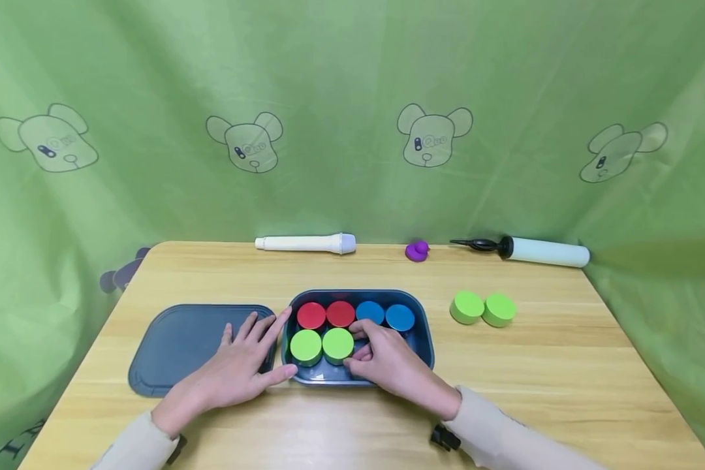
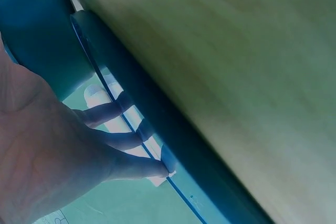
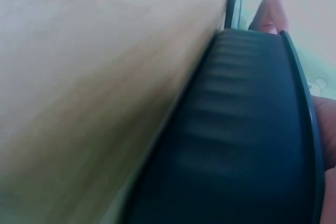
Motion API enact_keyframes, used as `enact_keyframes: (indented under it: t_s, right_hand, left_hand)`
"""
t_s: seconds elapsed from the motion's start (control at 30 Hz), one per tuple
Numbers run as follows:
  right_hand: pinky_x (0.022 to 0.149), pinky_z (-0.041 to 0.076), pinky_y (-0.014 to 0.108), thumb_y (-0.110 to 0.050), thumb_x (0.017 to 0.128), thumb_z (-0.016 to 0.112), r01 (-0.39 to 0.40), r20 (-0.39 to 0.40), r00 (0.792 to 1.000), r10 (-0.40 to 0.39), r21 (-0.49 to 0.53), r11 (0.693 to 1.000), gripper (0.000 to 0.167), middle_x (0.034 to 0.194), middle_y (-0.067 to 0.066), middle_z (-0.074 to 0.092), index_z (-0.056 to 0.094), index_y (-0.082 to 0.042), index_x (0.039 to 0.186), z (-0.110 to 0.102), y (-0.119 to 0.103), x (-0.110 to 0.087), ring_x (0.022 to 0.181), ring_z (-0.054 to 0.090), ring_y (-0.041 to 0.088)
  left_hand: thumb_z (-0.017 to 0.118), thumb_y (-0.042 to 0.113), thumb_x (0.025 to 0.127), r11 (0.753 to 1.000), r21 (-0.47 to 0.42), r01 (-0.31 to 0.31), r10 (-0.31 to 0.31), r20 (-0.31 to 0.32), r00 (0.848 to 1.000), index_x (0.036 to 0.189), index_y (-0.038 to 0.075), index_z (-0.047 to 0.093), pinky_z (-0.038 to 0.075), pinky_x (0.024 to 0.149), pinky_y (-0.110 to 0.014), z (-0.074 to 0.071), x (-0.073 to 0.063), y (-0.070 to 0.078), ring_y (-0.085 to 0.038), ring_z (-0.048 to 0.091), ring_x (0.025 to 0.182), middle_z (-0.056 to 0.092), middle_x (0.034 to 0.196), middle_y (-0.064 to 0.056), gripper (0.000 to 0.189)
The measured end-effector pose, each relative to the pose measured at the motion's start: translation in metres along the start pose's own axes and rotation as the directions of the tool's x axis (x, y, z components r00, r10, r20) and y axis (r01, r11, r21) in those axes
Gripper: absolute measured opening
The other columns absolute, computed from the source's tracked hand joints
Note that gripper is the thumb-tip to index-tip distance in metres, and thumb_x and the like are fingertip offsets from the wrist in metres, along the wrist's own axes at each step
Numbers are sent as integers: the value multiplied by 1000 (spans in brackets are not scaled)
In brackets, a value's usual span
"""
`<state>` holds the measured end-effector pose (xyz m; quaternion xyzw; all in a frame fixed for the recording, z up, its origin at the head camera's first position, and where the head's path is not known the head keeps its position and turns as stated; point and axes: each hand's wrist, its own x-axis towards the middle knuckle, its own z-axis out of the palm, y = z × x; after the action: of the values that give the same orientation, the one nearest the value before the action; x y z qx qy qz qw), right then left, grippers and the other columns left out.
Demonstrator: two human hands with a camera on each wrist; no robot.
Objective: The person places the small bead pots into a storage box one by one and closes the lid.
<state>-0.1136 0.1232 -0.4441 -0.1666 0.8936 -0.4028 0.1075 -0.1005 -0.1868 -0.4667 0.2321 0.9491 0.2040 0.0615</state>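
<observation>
A dark blue-grey box (image 1: 425, 339) holds two red discs (image 1: 312, 315), two blue discs (image 1: 400, 318) in the back row and two light green discs (image 1: 306, 346) in front. Over the box's front half, my right hand (image 1: 390, 359) has its thumb and fingers around the right side of the nearer-centre green disc (image 1: 337, 345). My left hand (image 1: 235, 365) is spread flat, its fingertips over the matching lid (image 1: 182, 346) and its forefinger and thumb right at the box's left rim. In the left wrist view the fingertips meet the lid (image 2: 142, 82).
Two more green discs (image 1: 467, 307) stand side by side to the right of the box. Along the table's back edge lie a white toy microphone (image 1: 305, 243), a purple rubber duck (image 1: 417, 251) and a white hand pump (image 1: 546, 252). A green curtain (image 1: 341, 196) hangs behind.
</observation>
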Motion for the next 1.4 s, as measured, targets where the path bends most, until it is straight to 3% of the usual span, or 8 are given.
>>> enact_keyframes:
  t_s: [0.23,0.47,0.77,0.93,1.13,1.4]
  right_hand:
    - [79,63,30,-13,91,90,0,-26,1000,1,55,998,47,122,10,75,69,-1,132,-8,0,-3,88,74,12]
    - [80,62,28,-10,92,89,70,-70,995,-64,89,994,43,117,9,75,71,-1,130,-16,3,-10,88,74,10]
    - [79,62,29,-11,95,86,102,-97,991,-88,154,983,37,108,7,77,72,-3,128,-36,13,-25,88,74,12]
    - [71,59,29,-12,96,86,135,-210,972,-108,119,984,31,94,-2,73,73,-9,124,-51,23,-34,79,69,14]
    - [67,54,25,-9,98,84,164,-323,940,-110,146,976,27,88,4,68,73,-5,123,-71,39,-41,76,63,19]
    - [63,52,23,-14,101,81,98,-396,917,-50,103,990,27,84,8,65,72,-7,126,-99,67,-54,74,61,18]
  left_hand:
    - [55,70,105,1000,2,2,-2,1,1000,178,33,10,14,111,-91,0,0,0,-57,22,158,37,172,-16,94]
    - [55,71,106,1000,-1,10,-10,9,1000,178,33,10,12,112,-90,0,0,0,-56,21,159,37,172,-17,94]
    - [56,69,106,1000,-2,16,-16,17,1000,178,34,9,11,112,-90,1,0,0,-55,20,160,36,172,-16,94]
    - [57,69,106,1000,0,16,-16,11,1000,178,34,9,11,112,-90,1,0,0,-56,20,159,36,173,-15,94]
    - [59,67,106,1000,-2,20,-20,10,1000,178,33,10,11,112,-90,-1,-1,2,-55,21,159,37,172,-15,94]
    - [59,67,105,1000,6,16,-16,9,1000,178,33,8,11,113,-89,1,0,0,-55,20,160,36,173,-16,95]
